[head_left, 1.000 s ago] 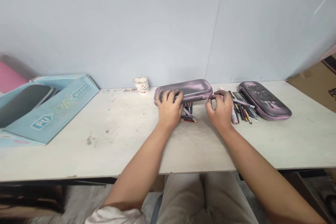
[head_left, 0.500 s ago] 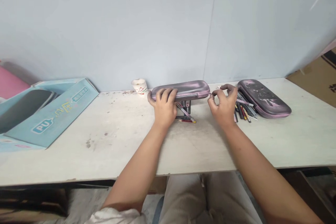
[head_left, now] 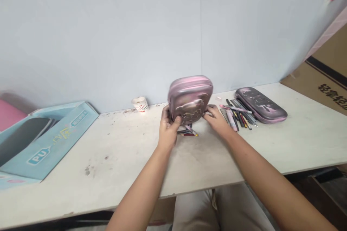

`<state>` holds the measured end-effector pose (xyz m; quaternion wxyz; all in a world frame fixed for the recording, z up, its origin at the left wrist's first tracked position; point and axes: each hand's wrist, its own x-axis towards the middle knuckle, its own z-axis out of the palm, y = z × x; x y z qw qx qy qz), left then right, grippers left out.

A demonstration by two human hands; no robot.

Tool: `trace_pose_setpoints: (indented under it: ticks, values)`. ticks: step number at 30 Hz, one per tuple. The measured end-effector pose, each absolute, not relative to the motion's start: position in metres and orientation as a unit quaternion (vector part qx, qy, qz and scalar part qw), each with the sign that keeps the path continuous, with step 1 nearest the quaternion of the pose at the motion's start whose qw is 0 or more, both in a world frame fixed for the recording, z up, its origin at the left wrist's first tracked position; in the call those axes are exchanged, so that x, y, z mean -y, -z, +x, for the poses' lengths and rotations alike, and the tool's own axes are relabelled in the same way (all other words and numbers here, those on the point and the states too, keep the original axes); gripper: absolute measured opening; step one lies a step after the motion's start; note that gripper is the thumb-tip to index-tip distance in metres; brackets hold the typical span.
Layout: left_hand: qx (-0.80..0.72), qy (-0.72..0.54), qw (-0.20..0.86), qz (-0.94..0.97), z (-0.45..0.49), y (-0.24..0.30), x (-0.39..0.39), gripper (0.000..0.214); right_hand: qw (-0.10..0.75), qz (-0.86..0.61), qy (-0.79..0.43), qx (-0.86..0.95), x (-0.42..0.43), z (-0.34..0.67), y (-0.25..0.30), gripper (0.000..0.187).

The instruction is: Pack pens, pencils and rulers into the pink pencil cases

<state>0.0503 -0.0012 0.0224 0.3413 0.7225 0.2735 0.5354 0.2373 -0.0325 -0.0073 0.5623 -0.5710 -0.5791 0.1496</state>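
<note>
A pink and dark grey pencil case with a raised design is held up above the table, tilted with its end toward the wall. My left hand grips its left side, thumb on the front and fingers behind. At its lower right edge, my right hand is closed with fingertips against the case; whether they pinch the zip pull cannot be seen. Under the case lie several pens and pencils, partly hidden. A second similar case lies on the table to the right, beside a pile of pens and pencils.
A paper cup stands near the wall. To the left is an open light blue box with a dark object inside. A cardboard box is at the far right. Dark smudges mark the whitish table.
The held case has been turned from lying sideways to standing up, its decorated face now toward me. Both hands have moved with it, and the camera view has shifted a little.
</note>
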Motion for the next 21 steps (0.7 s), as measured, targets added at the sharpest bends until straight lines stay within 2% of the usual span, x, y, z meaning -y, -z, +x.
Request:
trace_pose_setpoints:
  ticks: [3,6,10,14,17,21]
  values:
    - [-0.225,-0.568,0.532,0.586,0.058,-0.021,0.002,0.043,0.595,-0.551,-0.152,0.565,0.034,0.236,0.006,0.012]
    - [-0.242,-0.534,0.635,0.503,0.056,-0.019,-0.001,0.045,0.635,-0.546,-0.118,0.534,0.038,0.239,0.002,0.010]
    - [-0.312,-0.438,0.664,0.519,0.048,-0.020,-0.002,0.049,0.625,-0.564,-0.070,0.535,0.046,0.248,-0.005,0.006]
    - [-0.318,-0.465,0.646,0.514,0.047,-0.025,-0.001,0.047,0.538,-0.599,-0.047,0.591,0.059,0.269,-0.018,0.004]
    - [-0.283,-0.491,0.665,0.486,0.052,-0.029,0.001,0.043,0.543,-0.593,-0.133,0.579,0.064,0.278,-0.026,0.008]
    - [-0.231,-0.521,0.716,0.404,0.061,-0.031,0.005,0.034,0.585,-0.513,-0.358,0.517,0.061,0.251,-0.020,0.011]
